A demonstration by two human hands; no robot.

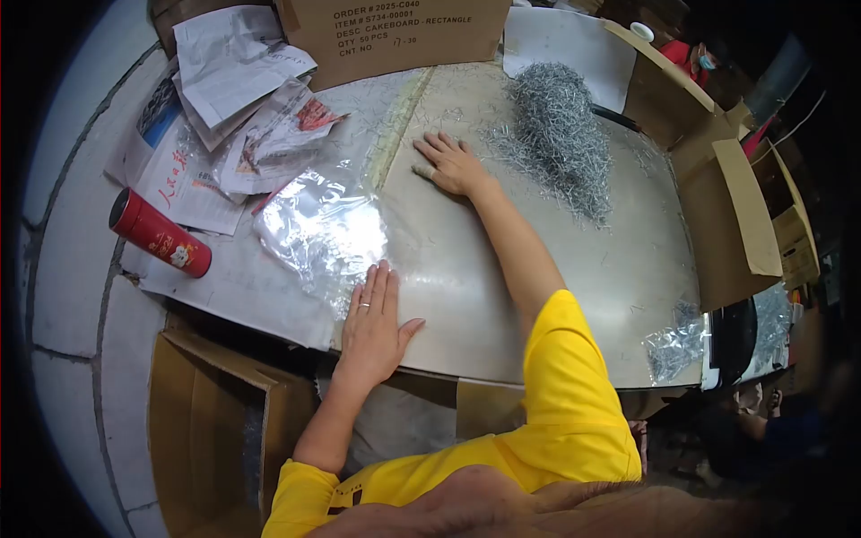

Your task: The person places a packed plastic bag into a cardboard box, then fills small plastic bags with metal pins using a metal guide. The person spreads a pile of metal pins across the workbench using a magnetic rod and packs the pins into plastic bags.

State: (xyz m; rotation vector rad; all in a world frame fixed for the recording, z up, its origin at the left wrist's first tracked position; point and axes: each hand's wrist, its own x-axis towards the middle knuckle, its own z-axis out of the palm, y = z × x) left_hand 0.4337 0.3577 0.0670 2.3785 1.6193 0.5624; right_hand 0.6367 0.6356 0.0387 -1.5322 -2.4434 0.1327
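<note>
Clear bags (325,218): seemingly being steadied;
Left hand (369,336): fingers straight, nothing gripped;
Right hand (453,169): fingers spread on table (475,305), nothing held;
Bag edge (278,244): pinch probably needed next.

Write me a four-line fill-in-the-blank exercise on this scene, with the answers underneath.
1. The left hand, its fingertips at the clear plastic, wears a ____.
2. The right hand lies palm ____ on the tabletop.
3. The printed carton reads QTY ____ PCS.
4. The person's sleeves are ____.

Missing words: ring; down; 50; yellow.
</note>
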